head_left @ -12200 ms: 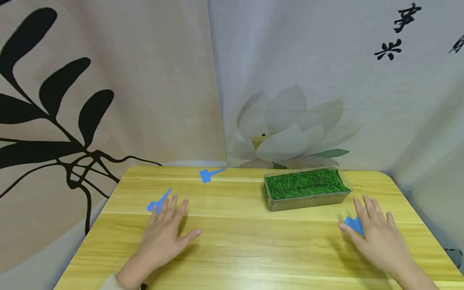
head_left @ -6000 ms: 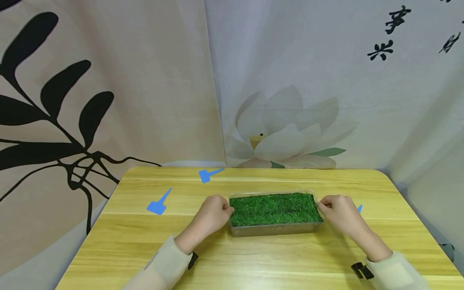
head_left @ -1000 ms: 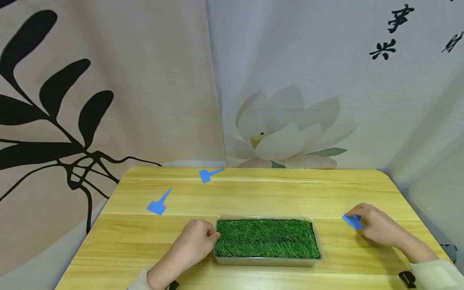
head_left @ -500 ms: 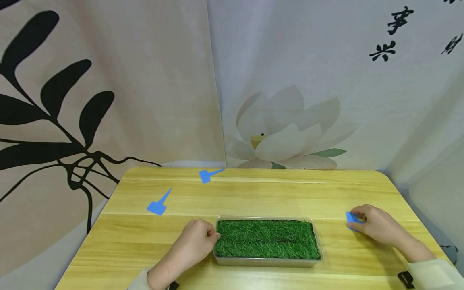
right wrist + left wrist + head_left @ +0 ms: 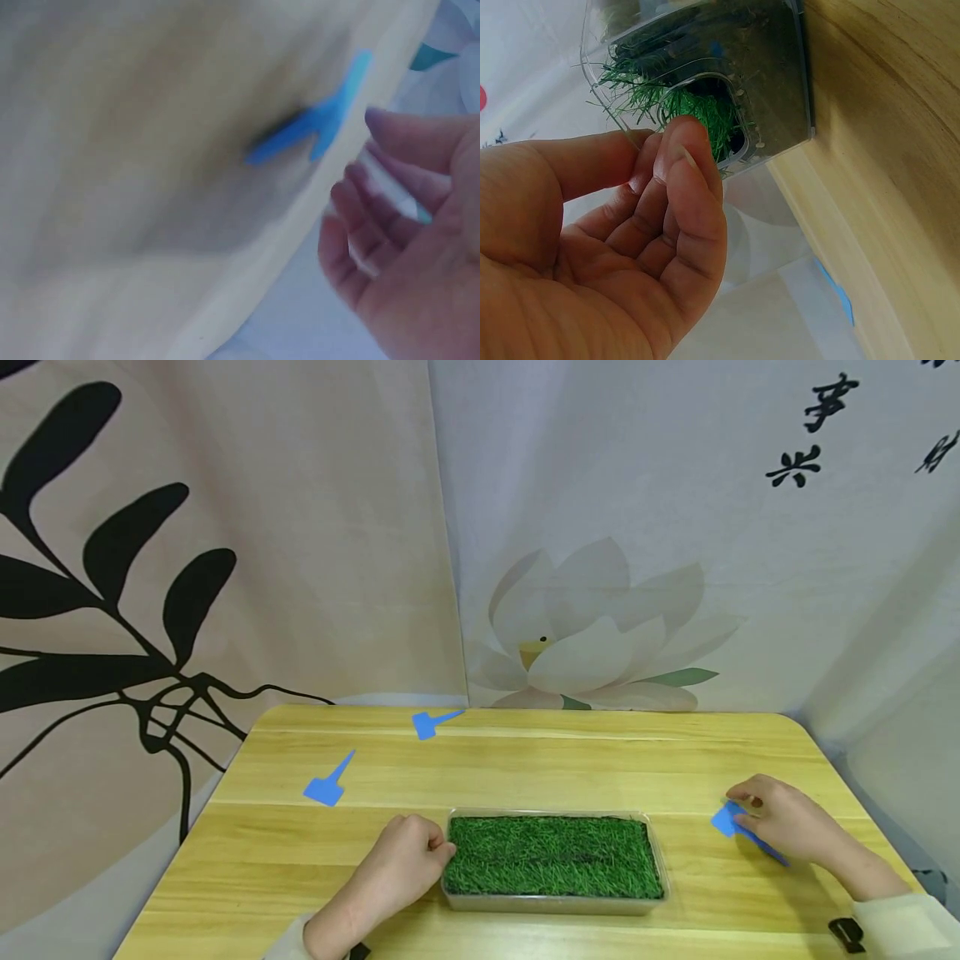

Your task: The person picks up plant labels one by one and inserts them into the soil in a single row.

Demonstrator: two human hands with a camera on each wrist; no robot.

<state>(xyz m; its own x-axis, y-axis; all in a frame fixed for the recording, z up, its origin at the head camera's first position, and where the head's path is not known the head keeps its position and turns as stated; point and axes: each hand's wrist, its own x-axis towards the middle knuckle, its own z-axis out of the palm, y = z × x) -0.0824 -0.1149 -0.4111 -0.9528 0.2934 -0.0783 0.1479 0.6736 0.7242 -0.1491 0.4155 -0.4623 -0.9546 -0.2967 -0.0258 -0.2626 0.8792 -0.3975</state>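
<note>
A clear plastic box (image 5: 551,906) filled with green artificial grass (image 5: 555,856) stands near the front middle of the table. At its left end my left hand (image 5: 397,864) pinches the rim between thumb and curled fingers, as the left wrist view shows up close. My right hand (image 5: 783,822) hovers over a blue T-shaped plant label (image 5: 726,818) on the right. The label's stem runs partly under the hand. In the right wrist view, thumb and fingers are spread apart, with a gap to the blurred label (image 5: 322,120).
Two more blue T-shaped labels lie on the wooden table: one label (image 5: 326,789) at the left, another label (image 5: 426,725) at the back edge. A printed curtain (image 5: 600,527) hangs behind the table.
The box has come from the back right to the front middle. Half a second ago my right fingers were on the blue label's head; now they are apart and the label has turned, stem toward me.
</note>
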